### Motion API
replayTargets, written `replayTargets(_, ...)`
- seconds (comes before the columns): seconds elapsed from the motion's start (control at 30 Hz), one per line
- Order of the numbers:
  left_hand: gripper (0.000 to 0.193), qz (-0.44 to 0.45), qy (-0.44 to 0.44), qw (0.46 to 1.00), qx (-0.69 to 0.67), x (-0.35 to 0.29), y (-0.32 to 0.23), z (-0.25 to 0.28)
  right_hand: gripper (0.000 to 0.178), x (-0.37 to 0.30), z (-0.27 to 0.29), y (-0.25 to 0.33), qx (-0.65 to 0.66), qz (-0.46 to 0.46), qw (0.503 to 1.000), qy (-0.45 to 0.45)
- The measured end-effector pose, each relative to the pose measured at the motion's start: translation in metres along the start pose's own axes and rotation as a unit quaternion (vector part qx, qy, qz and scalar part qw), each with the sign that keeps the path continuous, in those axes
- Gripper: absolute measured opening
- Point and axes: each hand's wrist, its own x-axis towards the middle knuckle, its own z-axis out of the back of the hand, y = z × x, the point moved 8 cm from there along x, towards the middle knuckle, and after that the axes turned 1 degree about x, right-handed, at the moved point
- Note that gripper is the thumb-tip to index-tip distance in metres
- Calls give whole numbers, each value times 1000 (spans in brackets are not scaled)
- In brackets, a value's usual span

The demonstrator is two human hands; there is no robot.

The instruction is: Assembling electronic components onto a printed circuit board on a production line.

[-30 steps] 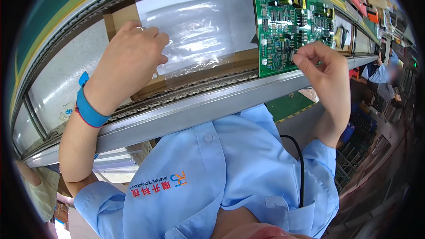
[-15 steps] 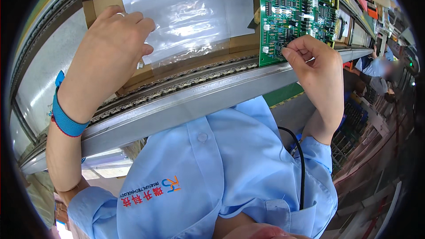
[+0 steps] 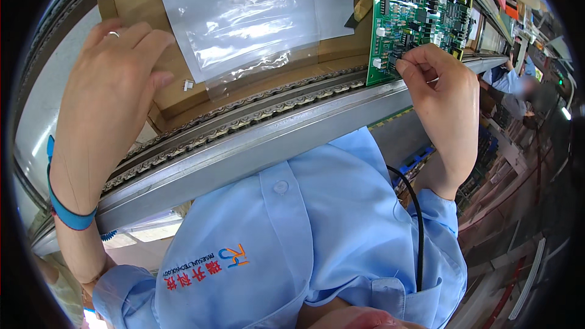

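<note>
two hands (image 3: 109, 79) (image 3: 443, 82) farther apart, probable connector (image 3: 188, 85) uncovered

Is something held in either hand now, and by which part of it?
The left hand appears empty. The right hand has its fingertips at the green circuit board; whether they grip anything there cannot be told.

Grey metal rail (image 3: 262, 141), left to right, near side; roller chain (image 3: 274, 111) along its far edge. Far right: co-worker (image 3: 504, 81), orange object (image 3: 510, 14) (kind unclear).
</note>
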Motion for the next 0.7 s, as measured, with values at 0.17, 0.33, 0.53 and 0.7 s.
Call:
replayTargets(0.17,32,-4,41,999,-9,-1,-2,-7,11,-1,1,-1,-4,-20,1000,11)
replayTargets(0.33,31,-1,42,999,10,-1,2,-10,11,0,1,-2,1,-30,1000,10)
replayTargets(0.53,23,-19,-8,1000,-3,0,-5,-6,11,2,-1,-4,9,-22,1000,16)
replayTargets(0.7,23,-15,-6,1000,10,0,-6,-6,10,1,0,-5,13,-20,1000,14)
